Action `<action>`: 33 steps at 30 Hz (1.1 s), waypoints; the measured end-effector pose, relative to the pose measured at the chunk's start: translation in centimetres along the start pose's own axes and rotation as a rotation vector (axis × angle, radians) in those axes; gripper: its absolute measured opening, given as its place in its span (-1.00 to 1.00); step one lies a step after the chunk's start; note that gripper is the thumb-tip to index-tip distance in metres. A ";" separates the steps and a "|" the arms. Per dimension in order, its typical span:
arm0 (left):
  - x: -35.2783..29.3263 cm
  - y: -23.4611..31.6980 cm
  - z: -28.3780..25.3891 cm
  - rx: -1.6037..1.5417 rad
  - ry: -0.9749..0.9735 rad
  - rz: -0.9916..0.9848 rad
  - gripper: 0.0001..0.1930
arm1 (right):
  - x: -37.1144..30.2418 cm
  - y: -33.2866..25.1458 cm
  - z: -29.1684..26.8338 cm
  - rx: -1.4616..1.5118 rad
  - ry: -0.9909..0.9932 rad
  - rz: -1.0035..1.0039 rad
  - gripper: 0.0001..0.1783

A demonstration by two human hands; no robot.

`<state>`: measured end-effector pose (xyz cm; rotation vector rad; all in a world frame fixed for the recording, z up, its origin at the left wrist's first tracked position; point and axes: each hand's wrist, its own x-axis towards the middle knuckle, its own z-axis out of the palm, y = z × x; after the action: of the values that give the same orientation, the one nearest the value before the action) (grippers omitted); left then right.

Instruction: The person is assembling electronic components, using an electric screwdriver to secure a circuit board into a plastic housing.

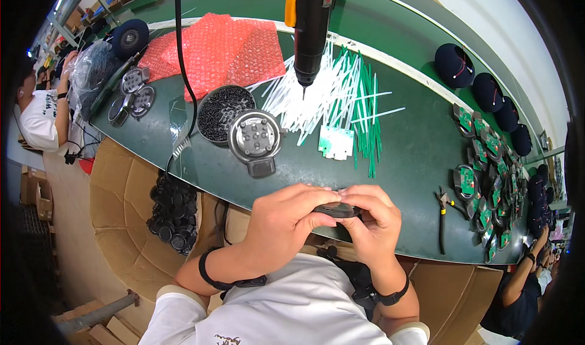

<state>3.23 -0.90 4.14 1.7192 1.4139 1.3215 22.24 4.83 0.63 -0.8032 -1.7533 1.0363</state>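
Observation:
Close to the table's near edge, my left hand (285, 218) and my right hand (373, 220) both grip a small dark plastic part (338, 209). Fingers and thumbs pinch it from both sides and hide much of its shape. Beyond my left hand, on the green table (408, 180), lies a round grey housing (255, 136) with bumps on its face and a dark tab. It rests against a bowl (201, 139) full of small black screws (220, 108). An electric screwdriver (311, 40) hangs point down over a pile of white cable ties (304, 110).
Green cable ties (367, 135) lie beside a whitish-green board (336, 142). To the right are cutting pliers (443, 214) and many housings with green circuit boards (487, 174). Red bubble wrap (228, 49) lies at far left. A carton (122, 205) holds black round parts (173, 214).

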 end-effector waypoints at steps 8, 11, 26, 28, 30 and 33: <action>0.0 0.3 0.1 0.085 0.012 0.006 -0.67 | 0.0 0.0 0.1 0.007 0.031 0.003 -0.75; 0.0 0.6 0.1 0.087 0.007 -0.003 -0.67 | -0.1 0.1 0.1 0.026 0.040 -0.005 -0.77; -3.6 -4.0 2.3 0.450 0.017 0.308 -0.49 | -0.5 -1.8 -2.4 -0.544 -0.287 -0.185 -0.51; -3.5 -3.8 2.2 0.428 -0.013 0.298 -0.48 | -0.3 -2.2 -2.8 -0.561 -0.331 -0.175 -0.47; -3.3 -2.5 1.9 0.362 -0.075 0.184 -0.43 | 0.0 -2.4 -3.0 -0.552 -0.360 -0.144 -0.53; -3.4 -3.0 1.9 0.401 -0.113 0.190 -0.39 | 0.9 -2.3 -2.2 -0.412 -0.201 0.056 -0.62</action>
<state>3.83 -2.84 -0.30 2.1992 1.5581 1.0623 23.75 5.23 3.48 -1.0342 -2.1673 0.8227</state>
